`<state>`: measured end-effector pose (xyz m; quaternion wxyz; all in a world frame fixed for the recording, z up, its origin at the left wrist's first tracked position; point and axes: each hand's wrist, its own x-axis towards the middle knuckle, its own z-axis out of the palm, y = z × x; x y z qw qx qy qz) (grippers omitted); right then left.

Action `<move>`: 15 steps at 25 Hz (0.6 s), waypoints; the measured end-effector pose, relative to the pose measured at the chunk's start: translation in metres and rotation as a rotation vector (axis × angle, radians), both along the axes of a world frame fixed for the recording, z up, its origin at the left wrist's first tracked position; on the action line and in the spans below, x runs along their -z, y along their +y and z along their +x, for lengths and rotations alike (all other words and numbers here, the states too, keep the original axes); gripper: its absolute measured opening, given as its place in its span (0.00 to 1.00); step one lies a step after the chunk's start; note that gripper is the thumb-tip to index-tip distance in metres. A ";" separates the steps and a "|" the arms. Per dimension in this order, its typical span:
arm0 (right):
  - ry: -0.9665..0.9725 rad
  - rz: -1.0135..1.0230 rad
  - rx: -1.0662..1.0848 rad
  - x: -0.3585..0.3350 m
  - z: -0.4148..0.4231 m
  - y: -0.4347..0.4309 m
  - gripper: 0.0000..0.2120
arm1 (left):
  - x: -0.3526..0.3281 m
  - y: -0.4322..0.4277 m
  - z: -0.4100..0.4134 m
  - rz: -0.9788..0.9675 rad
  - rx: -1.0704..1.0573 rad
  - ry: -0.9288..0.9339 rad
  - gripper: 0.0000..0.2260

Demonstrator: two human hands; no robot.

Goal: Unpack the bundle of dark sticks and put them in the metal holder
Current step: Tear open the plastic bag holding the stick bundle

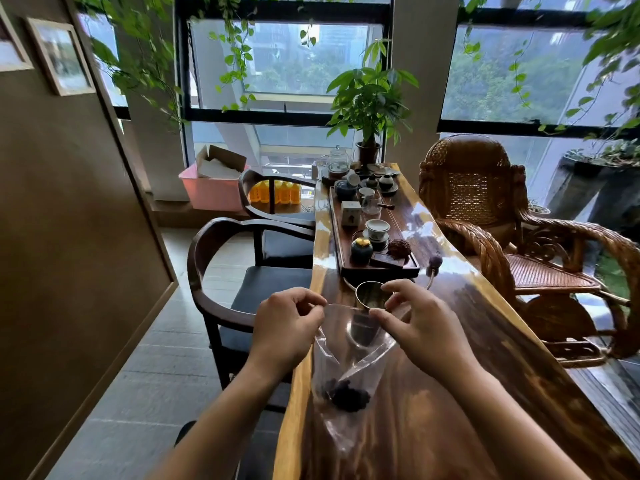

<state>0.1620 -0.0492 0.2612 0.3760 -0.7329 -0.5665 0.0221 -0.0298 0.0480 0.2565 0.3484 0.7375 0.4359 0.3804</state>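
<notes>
A clear plastic bag [341,362] hangs over the near end of the glossy wooden table [450,393]. A clump of dark sticks [348,396] lies at its bottom. My left hand [287,323] pinches the bag's left top edge, and my right hand [420,320] pinches the right top edge, holding the mouth apart. Just beyond the bag stands the round metal holder [370,294], partly hidden by my right fingers.
A dark tea tray [341,251] with cups, jars and a teapot runs along the table behind the holder. Two dark wooden chairs [214,268] stand on the left, a wicker armchair [485,216] on the right. A potted plant [369,109] sits at the far end.
</notes>
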 end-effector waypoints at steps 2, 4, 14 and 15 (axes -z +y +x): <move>0.109 0.078 0.026 0.020 -0.010 -0.009 0.24 | 0.003 -0.001 0.001 0.002 -0.042 -0.019 0.05; 0.133 -0.025 0.045 0.039 -0.024 -0.013 0.29 | 0.007 -0.001 0.001 0.007 -0.064 -0.023 0.06; 0.168 -0.238 -0.032 0.021 -0.010 0.011 0.09 | 0.036 -0.006 -0.017 0.275 -0.049 0.190 0.06; 0.205 -0.244 -0.046 0.020 -0.012 0.012 0.08 | 0.040 -0.007 -0.018 0.279 -0.059 0.167 0.07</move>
